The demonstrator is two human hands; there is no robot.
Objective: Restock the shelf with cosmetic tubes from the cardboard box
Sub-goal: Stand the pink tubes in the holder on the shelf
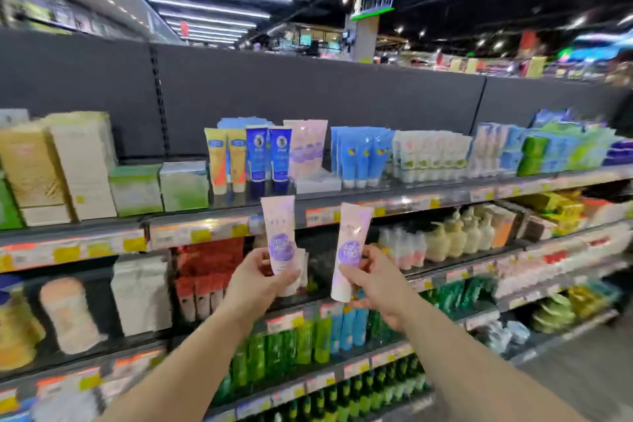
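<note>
I hold two pale pink cosmetic tubes with purple round labels, caps down, in front of the shelving. My left hand (255,279) grips the left tube (279,231) near its lower end. My right hand (375,284) grips the right tube (351,243), which leans slightly right. Both sit just below the top shelf (394,197). On that shelf stand matching pink tubes (306,147), with a gap in front of them. The cardboard box is out of view.
Yellow tubes (224,159), dark blue tubes (269,154) and light blue tubes (359,154) flank the pink ones. Boxed goods (68,164) fill the shelf's left end. Lower shelves hold green bottles (301,343) and pump bottles (455,236). The aisle floor (582,363) opens at lower right.
</note>
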